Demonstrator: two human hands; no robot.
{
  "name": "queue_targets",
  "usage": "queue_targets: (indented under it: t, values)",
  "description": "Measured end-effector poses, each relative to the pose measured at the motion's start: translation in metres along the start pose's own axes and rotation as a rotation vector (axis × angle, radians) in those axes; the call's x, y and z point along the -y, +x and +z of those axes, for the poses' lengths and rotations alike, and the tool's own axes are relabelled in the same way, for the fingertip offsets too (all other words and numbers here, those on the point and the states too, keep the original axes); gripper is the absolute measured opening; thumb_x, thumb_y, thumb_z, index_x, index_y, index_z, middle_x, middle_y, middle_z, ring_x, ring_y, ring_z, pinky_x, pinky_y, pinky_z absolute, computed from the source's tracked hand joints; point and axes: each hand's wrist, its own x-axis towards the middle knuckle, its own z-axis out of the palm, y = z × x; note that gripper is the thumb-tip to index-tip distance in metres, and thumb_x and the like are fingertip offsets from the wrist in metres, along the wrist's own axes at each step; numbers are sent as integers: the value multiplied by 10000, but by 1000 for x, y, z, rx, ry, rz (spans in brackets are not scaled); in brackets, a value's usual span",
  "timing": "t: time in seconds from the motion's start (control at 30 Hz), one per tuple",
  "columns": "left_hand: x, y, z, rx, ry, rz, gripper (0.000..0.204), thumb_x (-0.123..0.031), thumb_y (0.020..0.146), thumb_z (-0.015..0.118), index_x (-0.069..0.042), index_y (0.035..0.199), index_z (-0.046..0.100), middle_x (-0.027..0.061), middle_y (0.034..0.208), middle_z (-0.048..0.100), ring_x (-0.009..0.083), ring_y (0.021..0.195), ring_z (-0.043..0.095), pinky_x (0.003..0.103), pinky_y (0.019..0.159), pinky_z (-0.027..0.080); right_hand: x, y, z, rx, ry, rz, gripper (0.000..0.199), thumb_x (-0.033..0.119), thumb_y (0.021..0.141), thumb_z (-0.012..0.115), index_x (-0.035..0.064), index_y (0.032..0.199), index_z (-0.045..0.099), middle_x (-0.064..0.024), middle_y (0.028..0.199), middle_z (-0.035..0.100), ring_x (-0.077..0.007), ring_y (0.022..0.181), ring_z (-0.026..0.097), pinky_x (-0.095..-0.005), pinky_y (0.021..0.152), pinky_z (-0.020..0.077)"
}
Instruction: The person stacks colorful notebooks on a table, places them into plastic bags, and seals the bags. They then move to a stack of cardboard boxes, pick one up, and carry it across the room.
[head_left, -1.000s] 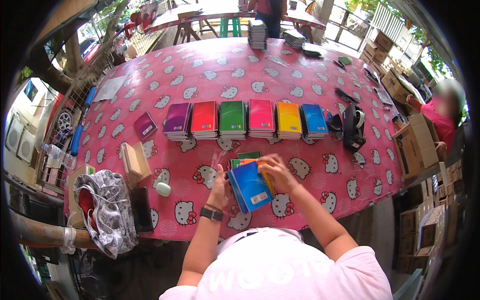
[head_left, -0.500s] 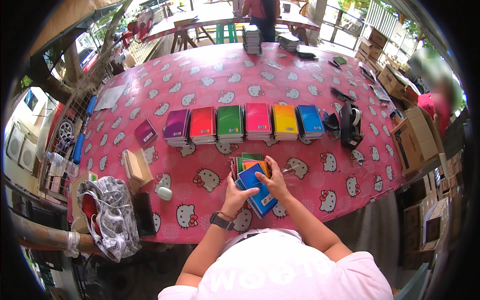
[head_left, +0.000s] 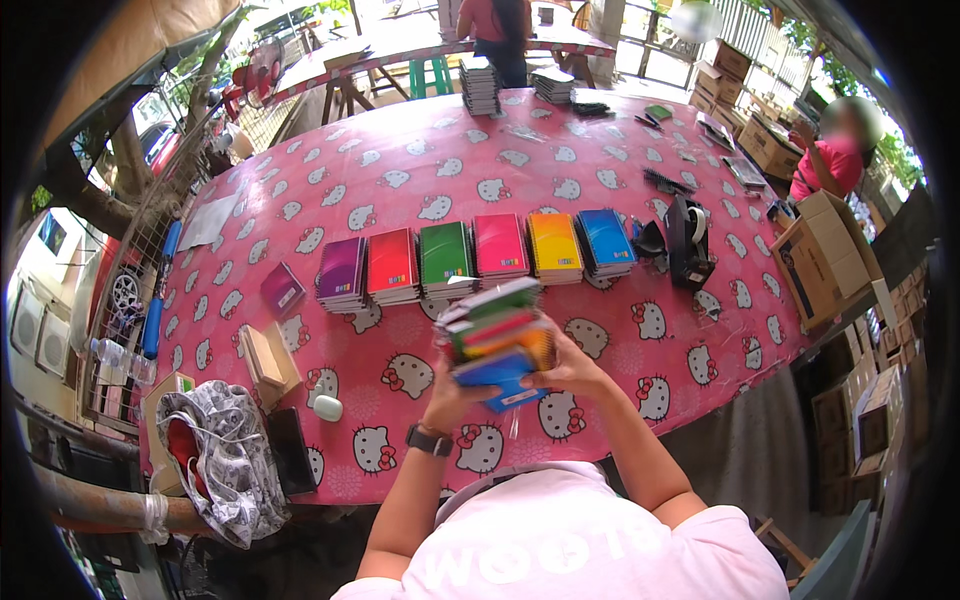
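Observation:
Between my two hands is a bundle of spiral notebooks (head_left: 500,345), blurred by motion, with green, red, yellow and blue covers fanned out. My left hand (head_left: 450,385) grips its left side, a dark watch on that wrist. My right hand (head_left: 570,365) is closed on the right side, thumb by the blue cover. Just beyond stands a row of notebook stacks: purple (head_left: 343,270), red (head_left: 392,262), green (head_left: 447,255), pink (head_left: 501,245), yellow (head_left: 555,245) and blue (head_left: 605,240).
A black tape dispenser (head_left: 688,245) stands right of the row. Leftward lie a purple notebook (head_left: 283,289), a wooden holder (head_left: 268,360), a pale green case (head_left: 327,407) and a patterned cloth bag (head_left: 222,455). A cardboard box (head_left: 825,260) sits at the right edge. Two people are farther off.
My hands have lifted the notebook bundle and tilted it, and its covers now spread apart. The person at the right has come further into view.

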Motion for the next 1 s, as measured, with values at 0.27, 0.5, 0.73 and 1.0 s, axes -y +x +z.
queue_targets:
  t: [0.27,0.5,0.73,1.0]
  values:
    - [15,25,28,203,189,87,998,-3,550,802,-128,1358,231,89,1236,441,200,1136,458,343,956,410,-5,-36,-3,-159,213,-75,948,91,599,829,117,1370,277,-78,1310,356,-199,1213,390,-339,1012,351]
    - [35,10,24,194,354,62,798,-20,537,824,-100,1204,392,58,1118,493,169,1060,491,320,919,428,-28,-51,5,-192,-16,-50,1061,170,551,867,152,1404,235,-88,1318,349,-215,1268,314,-336,1043,300]
    - [21,6,32,151,304,133,702,-6,566,813,-84,1150,430,39,1068,518,156,1003,520,302,880,457,-29,-51,-38,82,-1227,415,1026,281,519,825,210,1398,302,-61,1515,124,-305,1392,94,-629,1064,33]
    - [35,19,38,144,318,141,827,-24,536,830,-112,1226,381,45,1131,479,170,1084,477,317,927,428,-5,-35,-87,151,-730,101,1112,125,507,795,173,1438,189,-89,1516,103,-248,1407,37,-474,1117,87]
